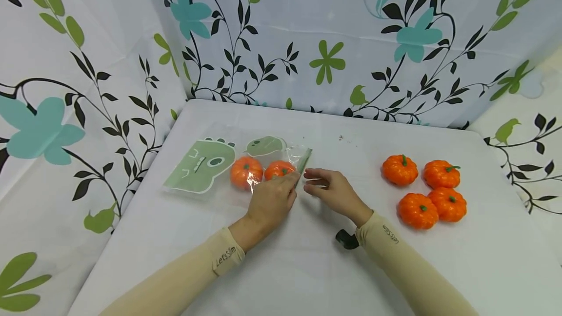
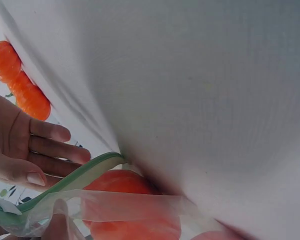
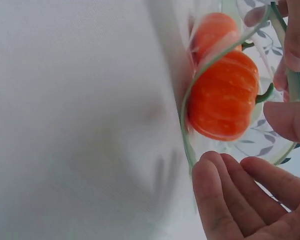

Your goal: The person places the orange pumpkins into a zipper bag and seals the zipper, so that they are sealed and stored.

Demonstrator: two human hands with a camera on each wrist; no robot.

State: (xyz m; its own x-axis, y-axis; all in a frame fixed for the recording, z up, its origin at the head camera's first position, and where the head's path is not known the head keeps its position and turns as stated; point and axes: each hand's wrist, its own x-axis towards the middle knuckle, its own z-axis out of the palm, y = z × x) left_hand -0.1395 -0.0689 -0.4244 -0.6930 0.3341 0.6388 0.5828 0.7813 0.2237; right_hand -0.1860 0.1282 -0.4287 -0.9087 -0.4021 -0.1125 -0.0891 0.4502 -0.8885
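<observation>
A clear zip bag (image 2: 130,206) with a green edge lies on the table, its mouth gaping toward the right. Two small orange toy pumpkins (image 3: 224,97) with green stems are inside it. My left hand (image 1: 272,201) pinches the bag's green rim at the mouth; in the head view its fingertips are partly hidden. Just right of the mouth is my right hand (image 1: 334,193), palm toward the bag, fingers extended and holding nothing. In the right wrist view, its fingertips (image 3: 208,172) are close to the lower rim; whether they touch it I cannot tell.
Several more toy pumpkins (image 1: 418,211) sit grouped on the right of the white table (image 1: 281,277). A green cartoon-printed piece (image 1: 199,166) lies left of the bagged pumpkins. A small black object (image 1: 347,239) is beside the right wrist. Patterned curtains (image 1: 281,28) hang behind.
</observation>
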